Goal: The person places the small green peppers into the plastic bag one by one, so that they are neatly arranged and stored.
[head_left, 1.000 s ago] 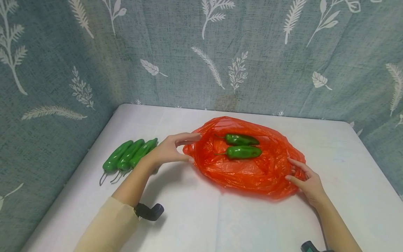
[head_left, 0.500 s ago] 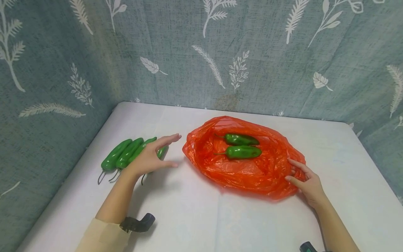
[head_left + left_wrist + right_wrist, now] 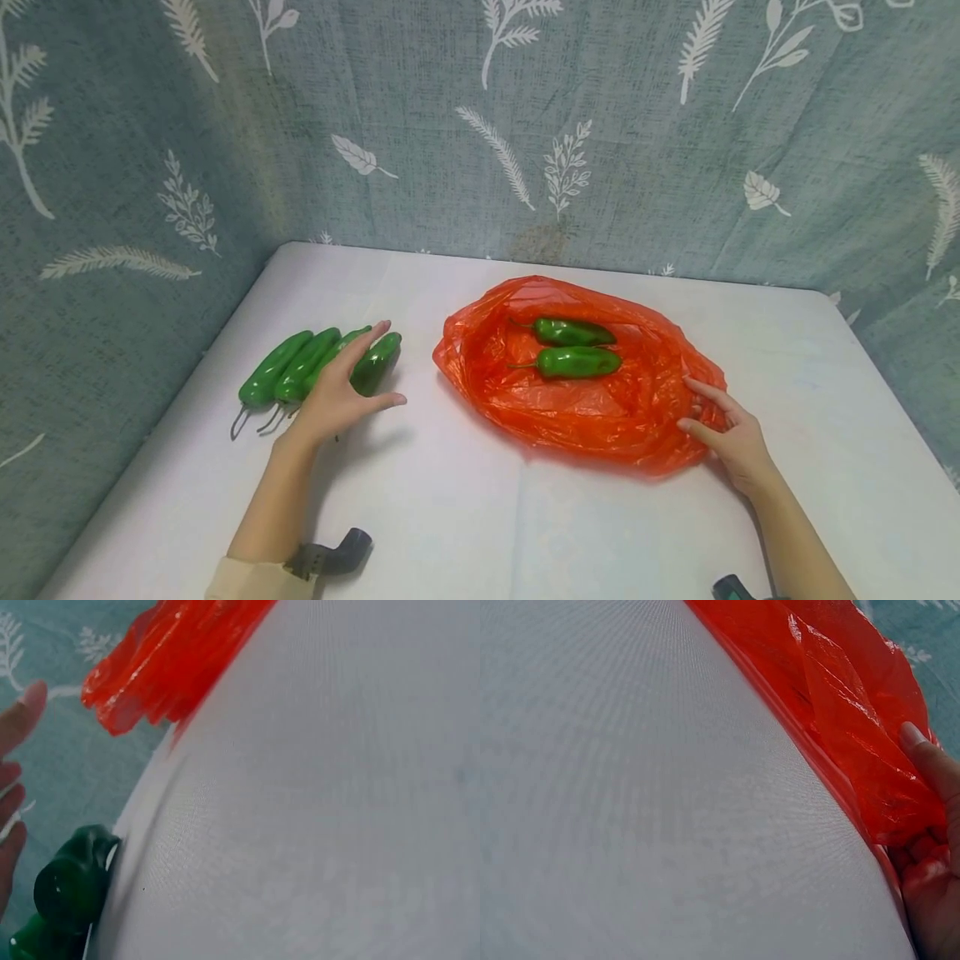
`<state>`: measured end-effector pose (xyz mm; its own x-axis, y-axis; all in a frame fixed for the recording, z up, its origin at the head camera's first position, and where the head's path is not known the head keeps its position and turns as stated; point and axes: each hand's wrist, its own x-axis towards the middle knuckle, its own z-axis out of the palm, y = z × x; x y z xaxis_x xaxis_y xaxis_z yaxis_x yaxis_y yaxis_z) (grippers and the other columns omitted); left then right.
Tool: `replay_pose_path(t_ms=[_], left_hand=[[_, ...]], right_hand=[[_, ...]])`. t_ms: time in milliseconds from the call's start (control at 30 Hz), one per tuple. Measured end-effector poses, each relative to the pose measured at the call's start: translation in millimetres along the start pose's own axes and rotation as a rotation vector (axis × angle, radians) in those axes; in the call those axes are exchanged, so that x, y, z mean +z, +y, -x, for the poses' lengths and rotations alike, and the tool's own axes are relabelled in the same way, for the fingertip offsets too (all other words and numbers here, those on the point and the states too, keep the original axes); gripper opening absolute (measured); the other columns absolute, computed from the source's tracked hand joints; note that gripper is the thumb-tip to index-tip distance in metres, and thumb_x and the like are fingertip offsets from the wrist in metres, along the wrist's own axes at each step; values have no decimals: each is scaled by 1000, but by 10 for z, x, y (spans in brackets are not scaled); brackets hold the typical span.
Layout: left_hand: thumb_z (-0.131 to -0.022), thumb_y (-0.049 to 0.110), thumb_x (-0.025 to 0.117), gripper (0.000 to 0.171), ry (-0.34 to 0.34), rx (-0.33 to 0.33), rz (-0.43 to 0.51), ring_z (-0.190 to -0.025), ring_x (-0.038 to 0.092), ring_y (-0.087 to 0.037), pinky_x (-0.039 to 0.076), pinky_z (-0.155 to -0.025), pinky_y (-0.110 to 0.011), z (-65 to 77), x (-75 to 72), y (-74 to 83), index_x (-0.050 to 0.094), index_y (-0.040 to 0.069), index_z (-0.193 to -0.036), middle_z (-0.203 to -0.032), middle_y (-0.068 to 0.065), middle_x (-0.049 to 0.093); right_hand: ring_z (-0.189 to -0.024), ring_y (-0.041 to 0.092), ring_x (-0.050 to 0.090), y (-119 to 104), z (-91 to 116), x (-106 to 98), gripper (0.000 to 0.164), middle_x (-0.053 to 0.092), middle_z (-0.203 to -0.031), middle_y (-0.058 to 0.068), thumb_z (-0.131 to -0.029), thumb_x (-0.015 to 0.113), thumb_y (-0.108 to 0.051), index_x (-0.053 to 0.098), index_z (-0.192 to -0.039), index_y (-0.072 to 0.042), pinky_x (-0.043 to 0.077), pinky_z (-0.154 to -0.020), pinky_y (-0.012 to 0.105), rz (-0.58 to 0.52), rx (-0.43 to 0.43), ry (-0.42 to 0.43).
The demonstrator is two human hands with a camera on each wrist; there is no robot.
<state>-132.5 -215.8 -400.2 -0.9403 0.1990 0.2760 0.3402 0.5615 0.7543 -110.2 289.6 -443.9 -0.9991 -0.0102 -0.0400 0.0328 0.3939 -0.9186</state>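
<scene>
My left hand (image 3: 333,400) hovers over a row of green peppers (image 3: 273,371) at the left, thumb and fingers spread apart, nothing between them. The rightmost pepper (image 3: 378,362) lies in the gap between thumb and fingers; the hand partly hides its neighbour. In the left wrist view, pepper ends (image 3: 71,885) show below the fingers. A red plastic bag (image 3: 570,417) lies with its mouth up, and two green peppers (image 3: 577,362) rest inside, stems to the left. My right hand (image 3: 738,442) holds the bag's right edge, thumb on the film (image 3: 855,712) and fingers curled beneath.
A white-covered table (image 3: 450,517) carries everything. Behind it and along the left hangs a grey-green curtain (image 3: 420,100) with white leaf prints. Dark wrist cameras (image 3: 352,550) sit on both forearms.
My left hand has moved left, away from the bag's left edge and back to the row of peppers, its fingers still spread. The right hand and the bag have stayed put.
</scene>
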Motion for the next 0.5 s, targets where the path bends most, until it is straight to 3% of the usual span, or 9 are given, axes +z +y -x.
replay_pose_path(t_ms=[300,500], left_hand=[[-68,19,85,99,64,-88,-31,-140,27,-32,26,-109,-57,12,45,-94,28,17,-150,-152,-9,33],[-69,22,85,101,60,-138,-34,-140,26,-31,28,-109,-55,30,87,-162,26,15,-150,-152,-10,32]], right_hand=[[-108,-6,45,15,27,6,59,42,-128,-19,-90,64,-25,41,-144,-21,48,-80,11,4,1,2],[-106,-7,46,2,-3,1,59,43,-124,-21,-90,64,-24,41,-144,-19,48,-79,11,-5,-5,-4]])
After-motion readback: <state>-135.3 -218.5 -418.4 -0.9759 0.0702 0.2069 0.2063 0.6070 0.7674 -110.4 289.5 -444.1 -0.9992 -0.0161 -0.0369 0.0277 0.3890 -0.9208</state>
